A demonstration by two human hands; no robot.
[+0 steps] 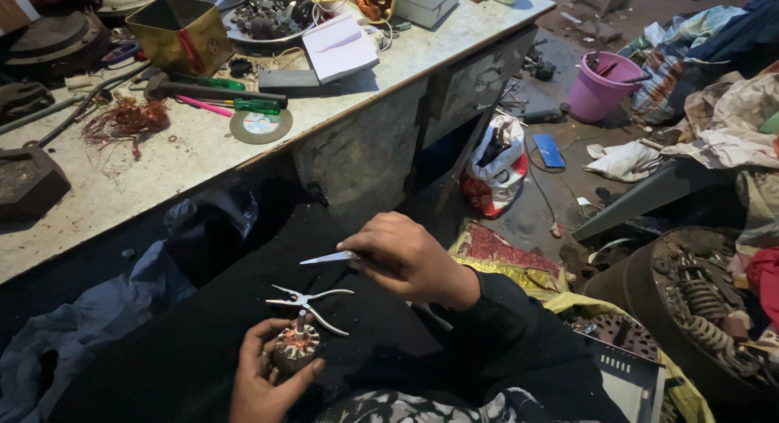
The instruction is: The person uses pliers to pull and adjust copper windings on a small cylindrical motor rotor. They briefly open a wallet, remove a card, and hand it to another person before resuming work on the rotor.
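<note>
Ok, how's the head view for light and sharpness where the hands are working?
Head view: the lap area is dim, so the left hand and small motor rotor show little detail; the right hand with its thin blade is lit better; the workbench is brighter; edges bend slightly from the wide lens.

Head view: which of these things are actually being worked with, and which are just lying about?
In use:
small wound motor part in left hand
thin metal blade in right hand
pliers on the lap

Lying about:
screwdrivers
grinding disc
copper wire tangle
pink bucket
</note>
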